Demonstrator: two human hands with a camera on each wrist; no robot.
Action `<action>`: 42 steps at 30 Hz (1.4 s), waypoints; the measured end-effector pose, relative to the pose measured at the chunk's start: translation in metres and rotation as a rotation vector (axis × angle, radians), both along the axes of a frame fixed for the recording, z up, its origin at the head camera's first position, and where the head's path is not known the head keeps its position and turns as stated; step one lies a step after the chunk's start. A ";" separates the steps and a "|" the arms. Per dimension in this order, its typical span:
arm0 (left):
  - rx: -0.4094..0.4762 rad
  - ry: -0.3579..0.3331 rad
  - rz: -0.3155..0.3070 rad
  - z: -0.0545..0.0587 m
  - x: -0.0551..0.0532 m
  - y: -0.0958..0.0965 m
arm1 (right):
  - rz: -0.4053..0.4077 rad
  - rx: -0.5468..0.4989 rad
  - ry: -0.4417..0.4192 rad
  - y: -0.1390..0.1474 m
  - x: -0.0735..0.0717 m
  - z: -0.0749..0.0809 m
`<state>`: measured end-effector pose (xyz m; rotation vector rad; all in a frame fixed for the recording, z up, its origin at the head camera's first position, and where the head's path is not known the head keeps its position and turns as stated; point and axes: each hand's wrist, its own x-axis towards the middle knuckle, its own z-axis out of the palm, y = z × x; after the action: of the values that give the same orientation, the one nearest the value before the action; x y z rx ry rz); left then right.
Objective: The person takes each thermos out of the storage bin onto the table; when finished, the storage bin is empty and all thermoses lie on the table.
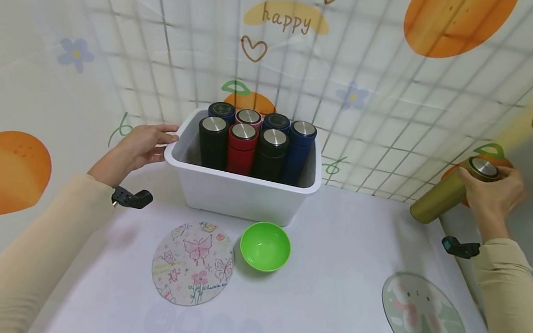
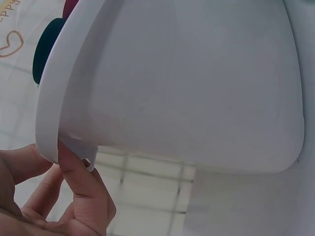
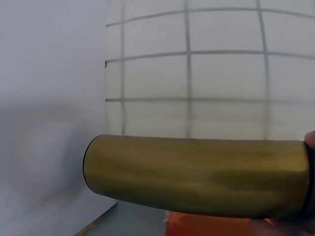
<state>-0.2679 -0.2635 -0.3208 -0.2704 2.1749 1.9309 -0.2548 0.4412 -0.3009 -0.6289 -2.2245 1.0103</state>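
The left hand pinched the left rim of the white tub between thumb and fingers. The right hand curled round the capped end of the olive bottle, tilted near the right edge of the table. Broad tabletop spread between tub and bottle; the green bowl sat just before the tub.

We observe a smooth, satin metallic body on the gold bottle; its lid is shiny metal on top. We class the white bin as smooth, low-gloss plastic, the green bowl as glossy plastic, the red bottle as metal-topped, and the sleeves as matt cloth.
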 end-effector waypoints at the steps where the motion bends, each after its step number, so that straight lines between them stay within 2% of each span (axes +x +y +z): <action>1: 0.003 -0.002 0.003 0.000 0.000 0.000 | -0.007 -0.005 -0.006 0.001 -0.002 -0.001; 8: 0.027 -0.004 0.007 0.000 0.000 0.000 | -0.032 -0.089 -0.062 0.007 -0.009 -0.012; 14: 0.023 0.000 0.001 0.000 -0.001 -0.001 | -0.022 -0.076 -0.099 0.010 -0.011 -0.018; 21: 0.005 0.005 0.008 0.000 0.000 -0.001 | 0.004 -0.111 -0.137 0.010 -0.012 -0.019; 31: 0.035 -0.005 0.017 -0.001 -0.002 0.000 | 0.029 -0.043 -0.172 0.011 -0.014 -0.021; 36: 0.019 -0.002 0.025 0.000 -0.002 -0.001 | 0.053 -0.045 -0.217 0.012 -0.015 -0.018; 42: 0.028 -0.009 0.026 0.000 -0.002 0.000 | 0.072 -0.042 -0.222 0.010 -0.013 -0.018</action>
<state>-0.2704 -0.2640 -0.3207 -0.3030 2.1479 1.9681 -0.2674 0.4517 -0.3185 -0.7145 -2.4386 1.0702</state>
